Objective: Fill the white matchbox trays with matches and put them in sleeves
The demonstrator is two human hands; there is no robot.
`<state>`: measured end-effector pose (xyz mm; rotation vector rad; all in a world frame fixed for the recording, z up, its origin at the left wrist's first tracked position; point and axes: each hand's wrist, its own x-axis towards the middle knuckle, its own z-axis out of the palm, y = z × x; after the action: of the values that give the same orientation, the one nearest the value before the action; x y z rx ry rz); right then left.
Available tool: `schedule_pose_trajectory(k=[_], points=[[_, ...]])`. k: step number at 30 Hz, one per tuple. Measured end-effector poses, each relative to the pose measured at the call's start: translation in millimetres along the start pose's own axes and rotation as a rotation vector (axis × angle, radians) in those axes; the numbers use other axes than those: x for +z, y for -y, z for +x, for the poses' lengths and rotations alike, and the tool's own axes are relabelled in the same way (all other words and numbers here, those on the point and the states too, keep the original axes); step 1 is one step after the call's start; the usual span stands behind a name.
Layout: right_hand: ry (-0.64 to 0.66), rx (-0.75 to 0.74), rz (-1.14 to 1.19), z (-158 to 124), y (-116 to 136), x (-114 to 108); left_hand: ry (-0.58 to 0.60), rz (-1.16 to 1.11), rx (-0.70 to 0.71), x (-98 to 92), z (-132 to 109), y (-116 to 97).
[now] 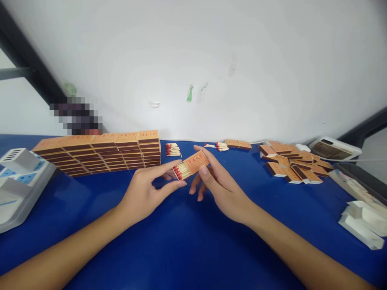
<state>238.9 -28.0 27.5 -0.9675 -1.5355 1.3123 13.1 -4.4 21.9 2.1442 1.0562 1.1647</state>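
A matchbox [196, 162] is held above the blue table, its tray half slid out on the left and filled with red-tipped matches [182, 171]. My right hand [220, 183] grips the orange sleeve, thumb on its front face and index finger along the top edge. With thumb and fingers, my left hand [148, 191] pinches the tray's outer end. Behind the hands, one small pile of matches [173, 149] lies beside the stack, and another pile of matches [222, 146] lies farther right.
A wall of stacked matchboxes [115, 155] stands at left, near a power strip [21, 197]. Two matchboxes [238, 144] lie by the white wall. Scattered matchboxes [294, 163], a phone [334, 148] and white trays [363, 221] are on the right. A pixelated patch hides something behind the stack.
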Motion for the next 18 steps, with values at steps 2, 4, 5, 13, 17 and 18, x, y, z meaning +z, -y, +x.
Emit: schedule_pose_trajectory(k=[2, 4, 5, 13, 17, 18], points=[[0.04, 0.016, 0.007, -2, 1, 0, 0.007, 0.006, -0.013, 0.3, 0, 2], [0.079, 0.023, 0.041, -3, 2, -1, 0.015, -0.012, -0.036, 1.7, -1, 4], [0.095, 0.02, 0.058, -4, 3, -1, 0.016, -0.027, -0.042, 2.5, -1, 5], [0.121, -0.02, -0.044, -1, 5, -3, 0.085, -0.078, 0.045, 8.0, -5, -2], [0.147, -0.026, -0.072, -3, 5, 0, 0.048, 0.01, 0.09, 6.9, -4, -7], [0.158, -0.027, -0.088, -4, 5, 1, 0.044, 0.018, 0.101, 5.8, -3, -7]])
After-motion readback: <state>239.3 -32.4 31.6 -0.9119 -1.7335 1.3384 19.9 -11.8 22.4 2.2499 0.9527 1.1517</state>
